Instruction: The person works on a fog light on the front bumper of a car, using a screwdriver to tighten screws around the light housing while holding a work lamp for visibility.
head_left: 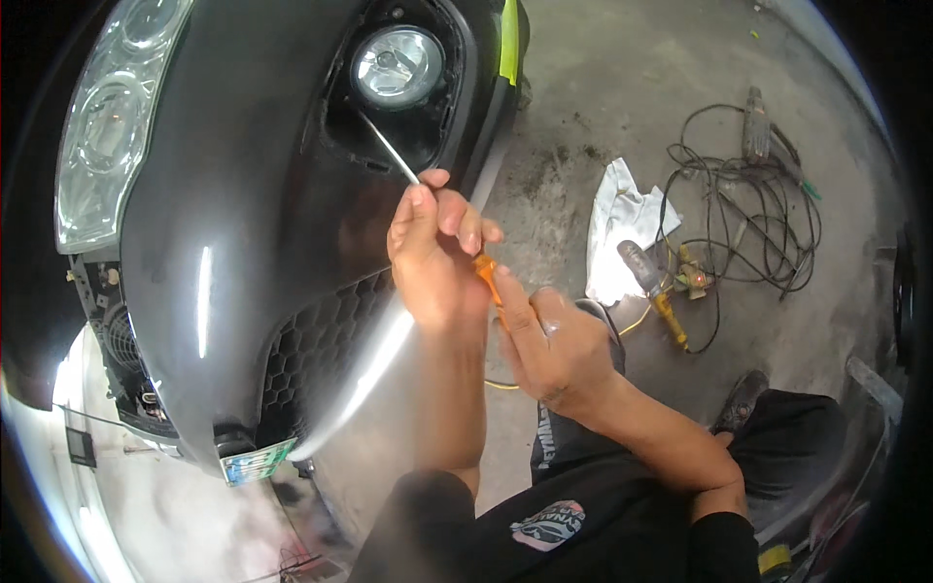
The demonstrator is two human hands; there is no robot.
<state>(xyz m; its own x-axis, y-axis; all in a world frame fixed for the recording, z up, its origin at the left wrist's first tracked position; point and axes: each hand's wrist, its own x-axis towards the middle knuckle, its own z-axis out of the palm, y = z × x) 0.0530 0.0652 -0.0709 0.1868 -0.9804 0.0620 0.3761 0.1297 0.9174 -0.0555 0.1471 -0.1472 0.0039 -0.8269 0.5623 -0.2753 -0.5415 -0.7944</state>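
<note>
Head view, slim screwdriver [400, 162], silver shaft [389, 146], orange handle [488, 275], left grip [428, 255] pinching shaft, right grip [564, 342] clasping handle

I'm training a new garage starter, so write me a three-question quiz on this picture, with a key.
1. Which hand grips the handle of the orange-handled tool?
2. True or false: the white cloth is draped over the bumper.
3. Where does the tool's far end reach?
A) the grille
B) the headlight
C) the recess around the round lamp

Key: 1. The right hand. 2. False; the cloth lies on the floor. 3. C.
</note>
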